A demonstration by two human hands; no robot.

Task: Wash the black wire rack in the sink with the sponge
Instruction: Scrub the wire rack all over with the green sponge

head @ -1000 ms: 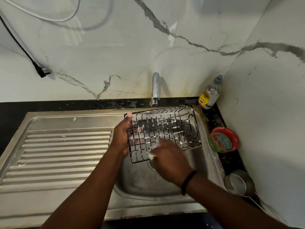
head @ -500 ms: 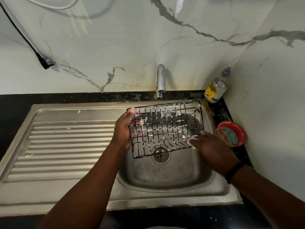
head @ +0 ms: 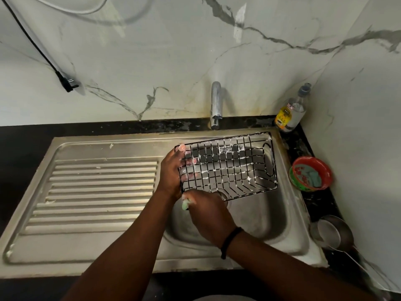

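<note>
The rack [head: 227, 166] hung tilted over the sink [head: 288, 213], its long axis running right from the left hand [head: 173, 170], whose grip curled round the rack's left edge. The right hand [head: 208, 216] sat at the rack's near-left corner, seemingly closed on the sponge [head: 185, 204], mostly hidden.

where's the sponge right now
In the head view, the sponge is gripped in the right hand at the near left corner of the black wire rack, just below the left hand, over the sink.
</note>
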